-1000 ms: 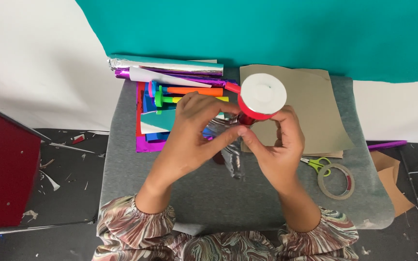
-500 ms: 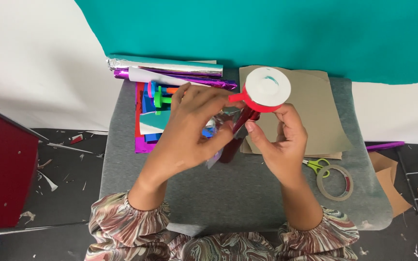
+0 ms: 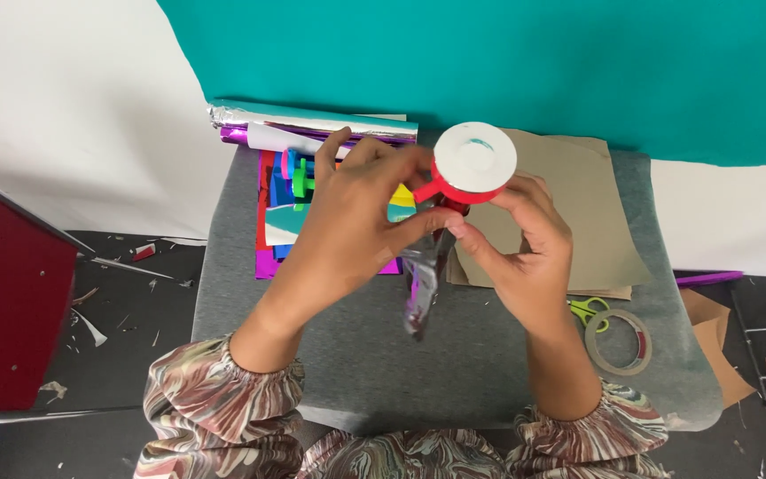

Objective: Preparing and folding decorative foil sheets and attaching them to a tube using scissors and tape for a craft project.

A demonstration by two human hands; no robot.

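Both of my hands meet over a grey padded seat point(image 3: 330, 355). My right hand point(image 3: 516, 239) holds a red roll of tape with a white round top point(image 3: 473, 160), raised above a brown sheet of card point(image 3: 587, 213). My left hand point(image 3: 356, 213) pinches the red tape end at the roll, its fingers touching those of my right hand. A strip of shiny silver foil point(image 3: 420, 293) hangs down from between the two hands.
Coloured papers and foam shapes point(image 3: 290, 195) lie stacked at the seat's back left, with rolled silver and purple foil point(image 3: 312, 122) behind. A tape ring point(image 3: 618, 341) and green-handled scissors point(image 3: 585, 310) sit at the right. A red box point(image 3: 2, 302) stands left. Teal cloth point(image 3: 489, 62) hangs behind.
The red tape roll has risen and shifted a little away from me. My left hand has closed in on the tape end, and the foil strip now hangs straight down.
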